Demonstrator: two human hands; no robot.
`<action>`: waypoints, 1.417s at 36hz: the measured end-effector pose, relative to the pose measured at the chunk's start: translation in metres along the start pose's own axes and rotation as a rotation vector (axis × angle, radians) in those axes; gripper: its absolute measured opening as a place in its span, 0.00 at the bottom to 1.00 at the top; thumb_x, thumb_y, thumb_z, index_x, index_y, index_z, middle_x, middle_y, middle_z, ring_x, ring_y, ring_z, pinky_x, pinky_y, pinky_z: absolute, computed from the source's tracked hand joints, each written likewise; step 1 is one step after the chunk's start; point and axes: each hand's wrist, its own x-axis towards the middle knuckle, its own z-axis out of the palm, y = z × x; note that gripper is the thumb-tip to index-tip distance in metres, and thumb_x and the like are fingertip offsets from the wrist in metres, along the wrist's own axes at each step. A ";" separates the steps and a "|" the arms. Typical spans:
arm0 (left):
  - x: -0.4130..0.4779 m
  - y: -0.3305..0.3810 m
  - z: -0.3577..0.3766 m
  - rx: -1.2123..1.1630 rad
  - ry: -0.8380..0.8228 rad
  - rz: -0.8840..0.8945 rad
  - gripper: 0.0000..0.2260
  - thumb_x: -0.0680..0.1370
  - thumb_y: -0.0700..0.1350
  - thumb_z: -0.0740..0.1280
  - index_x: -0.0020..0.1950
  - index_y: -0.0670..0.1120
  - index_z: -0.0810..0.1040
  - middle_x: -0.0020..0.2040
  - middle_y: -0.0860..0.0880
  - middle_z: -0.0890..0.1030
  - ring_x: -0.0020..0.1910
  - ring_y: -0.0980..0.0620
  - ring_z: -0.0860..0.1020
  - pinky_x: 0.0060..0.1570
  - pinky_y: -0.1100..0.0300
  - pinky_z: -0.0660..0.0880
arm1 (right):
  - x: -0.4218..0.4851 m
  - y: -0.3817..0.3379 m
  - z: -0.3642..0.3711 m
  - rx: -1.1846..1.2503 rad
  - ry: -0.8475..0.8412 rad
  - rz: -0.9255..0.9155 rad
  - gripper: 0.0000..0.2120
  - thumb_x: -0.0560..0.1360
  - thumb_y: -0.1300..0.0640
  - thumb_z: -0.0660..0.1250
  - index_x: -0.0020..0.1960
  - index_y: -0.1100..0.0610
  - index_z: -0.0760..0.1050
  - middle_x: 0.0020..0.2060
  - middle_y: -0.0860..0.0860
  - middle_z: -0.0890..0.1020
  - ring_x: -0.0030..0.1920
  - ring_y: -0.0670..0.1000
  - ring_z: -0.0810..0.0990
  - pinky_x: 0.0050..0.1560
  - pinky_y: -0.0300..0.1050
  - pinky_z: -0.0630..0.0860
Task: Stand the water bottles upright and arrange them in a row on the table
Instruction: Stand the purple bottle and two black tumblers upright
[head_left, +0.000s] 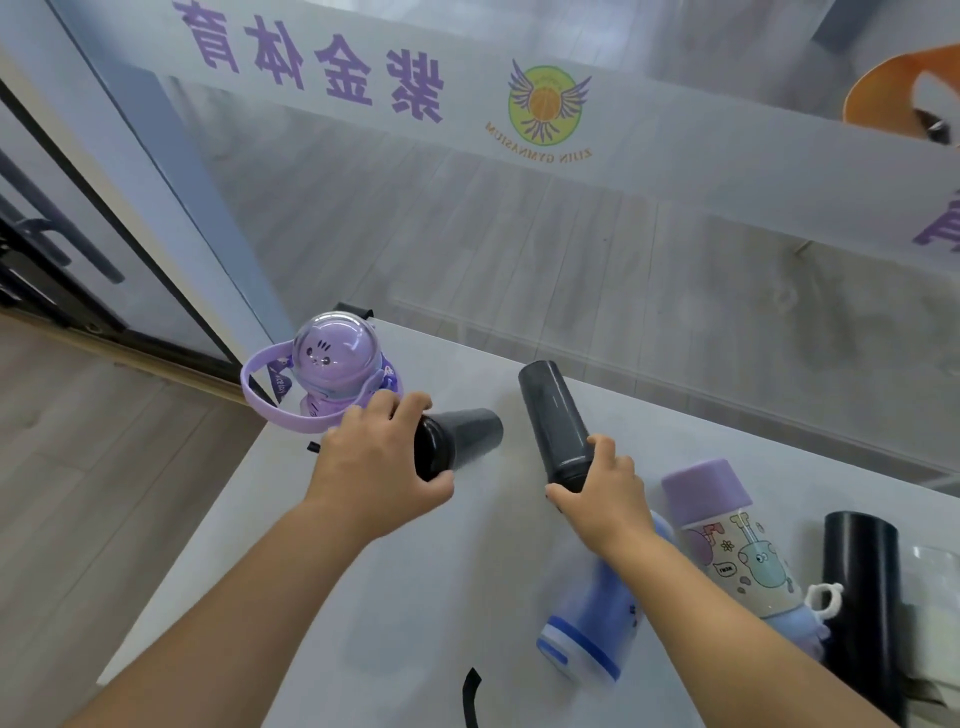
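The left hand (374, 462) has its grip curled round the wider black end of a dark tapered bottle (467, 434). This bottle lies sideways near the far left of the pale surface (415, 597), narrower end pointing right. The right hand (602, 493) has its grip wrapped round the near end of a dark grey cylindrical flask (553, 410). The flask is tilted, its far end aimed toward the glass wall (571, 249) with purple lettering. Whether either one touches the surface I cannot tell. The two are near each other but apart.

Just behind the left hand, at the surface's far left corner, a purple cat-dome bottle (332, 364) stands upright. Its lilac strap (260, 400) loops out past the edge. Under the right forearm a blue bottle (582, 629) lies on its side, blurred. Just right of that arm a cartoon-printed bottle (727, 545) with a lilac cap leans over. Just beside it is a black cylindrical bottle (862, 597); I cannot tell whether it stands straight. A black strap (470, 696) lies at the near edge.
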 end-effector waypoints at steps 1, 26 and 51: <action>0.000 0.001 -0.003 -0.020 0.010 0.010 0.29 0.65 0.59 0.69 0.63 0.51 0.66 0.57 0.49 0.72 0.50 0.45 0.72 0.52 0.50 0.73 | -0.001 0.000 -0.005 0.005 0.024 -0.012 0.32 0.68 0.46 0.69 0.66 0.52 0.59 0.56 0.58 0.69 0.53 0.59 0.68 0.53 0.50 0.69; -0.012 0.005 -0.016 -0.152 -0.105 0.291 0.26 0.63 0.56 0.73 0.58 0.56 0.72 0.58 0.59 0.71 0.54 0.51 0.67 0.57 0.58 0.63 | 0.019 -0.046 -0.083 0.012 0.115 -0.448 0.28 0.67 0.48 0.74 0.64 0.52 0.69 0.59 0.49 0.74 0.59 0.54 0.64 0.56 0.41 0.61; -0.039 0.035 -0.039 -0.098 0.153 0.499 0.11 0.71 0.53 0.71 0.48 0.49 0.79 0.48 0.52 0.81 0.44 0.48 0.77 0.42 0.56 0.74 | -0.042 0.001 -0.119 -0.008 0.223 -0.378 0.19 0.72 0.46 0.70 0.60 0.52 0.74 0.54 0.49 0.80 0.51 0.49 0.77 0.52 0.45 0.72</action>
